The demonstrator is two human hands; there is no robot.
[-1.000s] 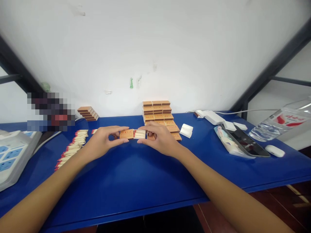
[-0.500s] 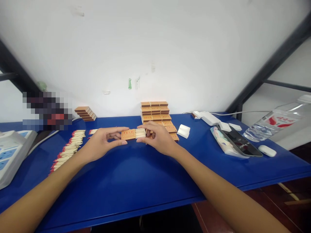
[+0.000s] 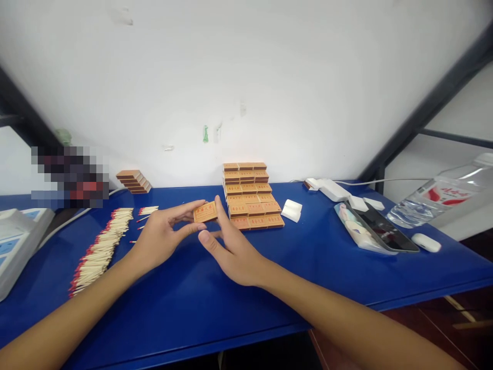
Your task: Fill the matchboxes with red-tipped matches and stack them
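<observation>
A brown matchbox [image 3: 205, 211] with red printing is pinched between the thumb and fingers of my left hand [image 3: 159, 231], above the blue table. Its drawer is pushed in, and no matches show. My right hand [image 3: 236, 254] is open, fingers stretched along the box's right end and thumb apart below it. Left of my left hand lies a long row of red-tipped matches [image 3: 102, 246]. A smaller group of matches [image 3: 148, 210] and a few loose ones lie between. Behind my right hand stands a stepped stack of matchboxes [image 3: 250, 198].
Matchbox sleeves [image 3: 134, 181] form a leaning pile by the wall. A white folded paper piece [image 3: 291, 210] lies right of the stack. Farther right are white box pieces [image 3: 334, 190], a phone [image 3: 381, 226], a white earbud case [image 3: 426, 242] and a tilted water bottle [image 3: 435, 195]. A power strip [image 3: 23, 241] sits left.
The matchbox drawer, half out with matches showing before, has slid into its sleeve. My right hand has moved left and turned, its fingers straightening against the box end.
</observation>
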